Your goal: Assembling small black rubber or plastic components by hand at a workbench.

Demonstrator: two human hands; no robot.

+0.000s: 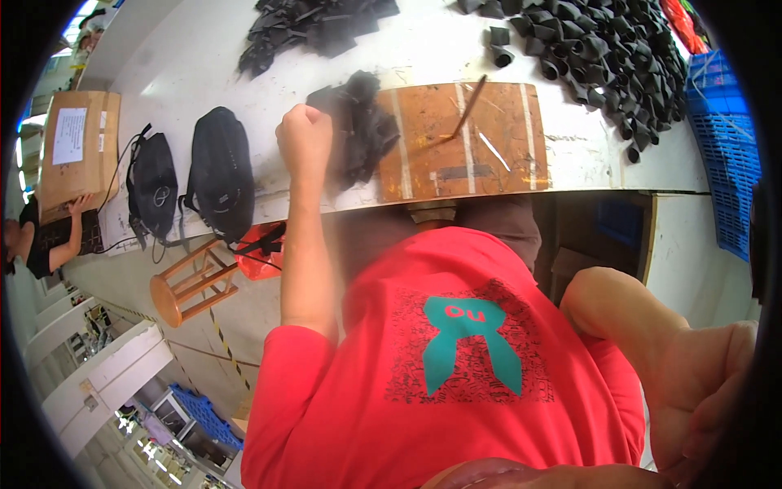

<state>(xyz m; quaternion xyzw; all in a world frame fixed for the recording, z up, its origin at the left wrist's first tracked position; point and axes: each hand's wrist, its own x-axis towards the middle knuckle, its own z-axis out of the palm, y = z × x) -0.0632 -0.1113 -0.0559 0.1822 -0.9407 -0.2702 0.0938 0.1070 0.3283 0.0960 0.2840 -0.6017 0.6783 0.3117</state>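
My left hand point(305, 138) is closed in a fist at the front edge of the white table point(204, 65), its arm stretched forward. It touches a loose heap of black fabric pieces point(362, 126); whether it grips one is unclear. The heap lies partly on a worn brown work board point(489, 155), where a thin dark stick point(470, 106) rests. My right hand point(709, 391) is raised close to the camera at the lower right with the elbow bent. Its fingers run out of the picture and nothing shows in it. My red shirt point(456, 391) fills the lower middle.
A large pile of short black tube pieces point(611, 49) and another pile of black pieces point(318, 24) lie farther back. Two black bags point(220, 171) sit at the left. A wooden stool point(191, 281), blue crates point(725, 147) and another person holding a cardboard box point(77, 151) surround the table.
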